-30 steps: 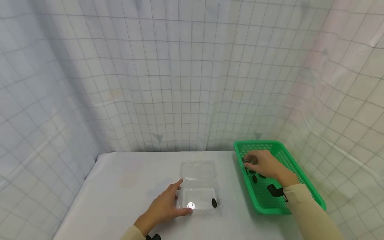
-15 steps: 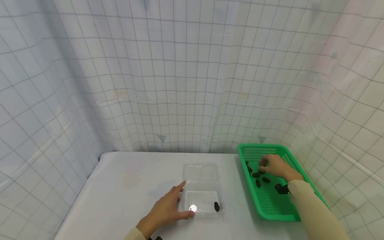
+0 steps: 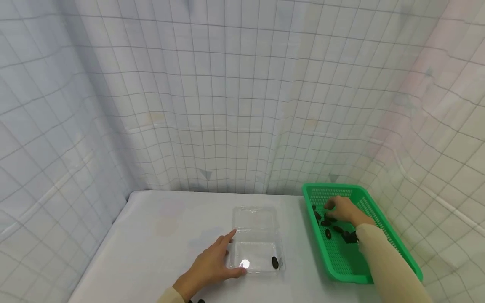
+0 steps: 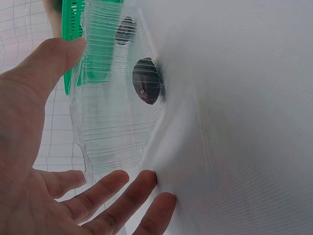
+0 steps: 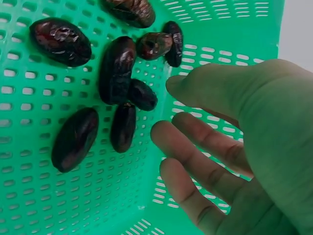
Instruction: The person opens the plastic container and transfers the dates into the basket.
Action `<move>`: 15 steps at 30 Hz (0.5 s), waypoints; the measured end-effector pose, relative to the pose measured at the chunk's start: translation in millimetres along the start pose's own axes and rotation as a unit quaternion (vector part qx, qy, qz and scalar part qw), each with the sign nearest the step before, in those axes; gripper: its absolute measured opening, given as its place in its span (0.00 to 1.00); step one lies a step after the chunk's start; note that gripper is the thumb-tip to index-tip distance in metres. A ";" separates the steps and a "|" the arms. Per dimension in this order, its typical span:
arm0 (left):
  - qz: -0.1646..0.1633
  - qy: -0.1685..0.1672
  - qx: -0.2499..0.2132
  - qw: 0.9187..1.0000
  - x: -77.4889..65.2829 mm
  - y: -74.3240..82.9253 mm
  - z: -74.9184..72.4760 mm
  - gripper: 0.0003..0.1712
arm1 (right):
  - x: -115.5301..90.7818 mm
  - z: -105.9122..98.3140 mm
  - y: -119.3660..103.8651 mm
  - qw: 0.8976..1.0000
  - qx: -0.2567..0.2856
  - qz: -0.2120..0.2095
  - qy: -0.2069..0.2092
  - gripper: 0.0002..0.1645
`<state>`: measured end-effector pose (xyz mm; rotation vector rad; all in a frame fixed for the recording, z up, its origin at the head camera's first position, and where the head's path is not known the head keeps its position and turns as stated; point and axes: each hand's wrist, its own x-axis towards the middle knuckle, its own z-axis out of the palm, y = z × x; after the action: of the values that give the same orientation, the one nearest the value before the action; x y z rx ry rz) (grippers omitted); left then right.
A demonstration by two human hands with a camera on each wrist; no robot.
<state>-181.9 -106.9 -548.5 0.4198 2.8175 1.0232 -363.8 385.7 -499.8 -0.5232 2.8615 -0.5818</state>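
My left hand (image 3: 210, 263) is beside a clear plastic clamshell container (image 3: 255, 251), which stands with its lid folded back. Thumb and fingers spread along its left side, and the thumb touches the rim. One dark, wrinkled date (image 3: 275, 262) lies at the right of the container and shows through the plastic in the left wrist view. Inside the green basket (image 3: 333, 185), my right hand (image 3: 342, 209) hovers over several dates (image 5: 76, 139). In the right wrist view the right hand (image 5: 234, 142) has relaxed, slightly bent fingers with nothing between them. The closest dates lie just beyond its fingertips.
A white cloth covers the table (image 3: 163, 235). White gridded curtains (image 3: 242, 105) enclose the back and both sides. The basket's raised, perforated walls surround the right hand and stand to the right of the container.
My right hand has moved from the basket's left wall toward its middle, uncovering more dates. The left hand stays at the container. The head view has shifted slightly.
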 end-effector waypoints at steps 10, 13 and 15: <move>-0.018 -0.017 -0.003 1.000 4.1 4.8 -0.8 0.72 | -11.9 -4.8 -14.1 0.997 -0.022 -0.045 0.061 0.15; -0.019 -0.019 -0.001 1.000 3.4 5.9 -1.2 0.72 | -14.7 -7.4 -23.9 0.996 -0.023 -0.052 0.067 0.16; -0.021 -0.018 0.000 1.000 2.0 6.7 -1.6 0.72 | -16.2 -8.1 -31.9 0.996 -0.024 -0.056 0.067 0.16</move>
<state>-182.7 -102.4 -543.0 0.3726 2.7821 0.9977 -341.0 367.0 -477.8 -0.6808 2.9944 -0.5894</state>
